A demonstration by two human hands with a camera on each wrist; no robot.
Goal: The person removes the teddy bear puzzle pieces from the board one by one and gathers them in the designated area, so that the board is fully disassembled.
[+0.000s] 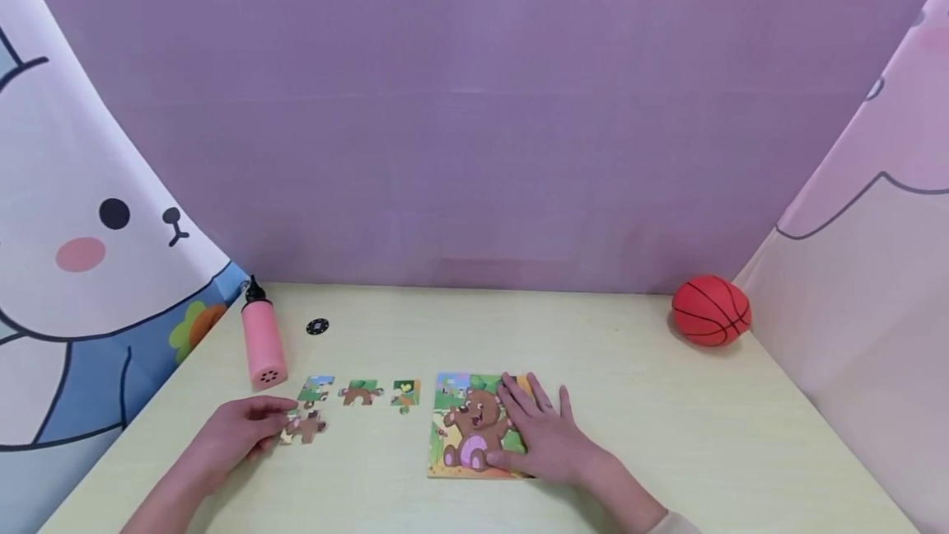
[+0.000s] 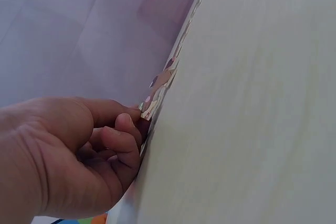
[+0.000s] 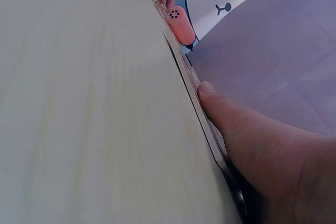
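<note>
My left hand (image 1: 240, 433) pinches a brown-and-cream jigsaw piece (image 1: 304, 427) by its left edge, close to the tabletop. In the left wrist view the same piece shows nearly edge-on at the fingertips. Just behind it lies another jigsaw piece (image 1: 317, 388), which appears to touch it. Two more jigsaw pieces lie apart to the right, a brown one with an arch (image 1: 361, 392) and a green one with a tab (image 1: 405, 393). My right hand (image 1: 552, 439) rests with spread fingers on the right part of a square bear puzzle board (image 1: 474, 427), hiding some of its picture.
A pink hand pump (image 1: 263, 344) with a black nozzle lies at the table's left. Right of it is a small black disc (image 1: 317, 326). A red toy basketball (image 1: 711, 311) sits at the back right. Purple fabric (image 1: 474, 147) hangs behind the table (image 1: 667, 402).
</note>
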